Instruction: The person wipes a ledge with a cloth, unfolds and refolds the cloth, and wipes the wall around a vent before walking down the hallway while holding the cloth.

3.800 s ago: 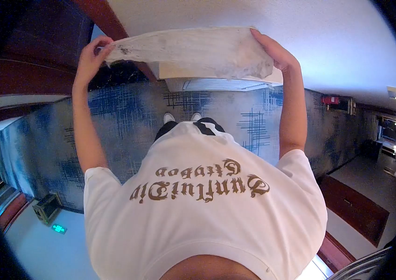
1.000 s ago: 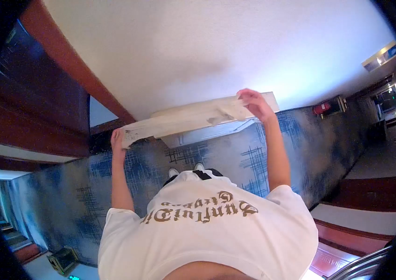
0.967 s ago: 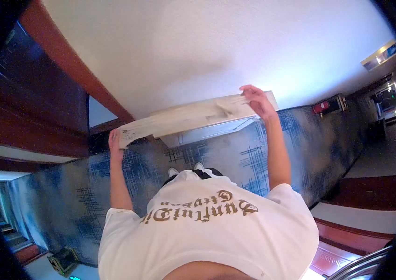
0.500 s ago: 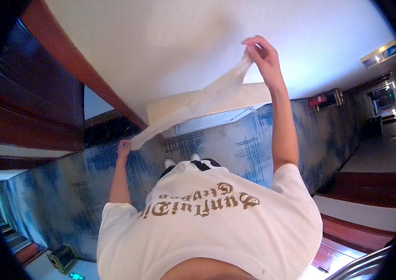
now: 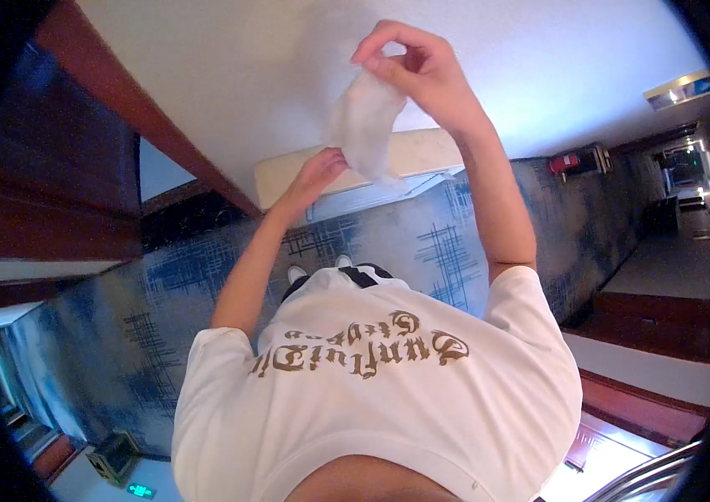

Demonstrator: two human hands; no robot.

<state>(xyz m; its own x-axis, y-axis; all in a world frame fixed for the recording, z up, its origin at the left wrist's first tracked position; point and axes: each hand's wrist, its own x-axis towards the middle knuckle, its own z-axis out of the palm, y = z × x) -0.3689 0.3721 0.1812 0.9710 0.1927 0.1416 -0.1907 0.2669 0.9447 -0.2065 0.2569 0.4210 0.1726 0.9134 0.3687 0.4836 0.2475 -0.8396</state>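
Note:
A thin white sheet [image 5: 369, 121], slightly see-through and crumpled, hangs between my two hands in front of the pale wall. I cannot tell whether it is cloth, paper or film. My right hand [image 5: 422, 71] is higher, its thumb and index finger pinching the sheet's upper end. Lower and to the left, my left hand [image 5: 321, 171] has its fingers closed at the sheet's lower left edge. The sheet sags in a loose fold, its lower end hanging past my left hand's fingers.
A cream-topped low unit [image 5: 430, 149] stands against the wall in front of me. Patterned blue-grey carpet [image 5: 422, 243] runs along the corridor. A dark red door [image 5: 53, 184] is at left. To the right is a red extinguisher-like object [image 5: 564, 163]; a green lit sign [image 5: 140, 491] glows lower left.
My hands have come together from wide apart: the left moved up and right, the right moved up and left. The sheet went from a stretched strip to a slack fold.

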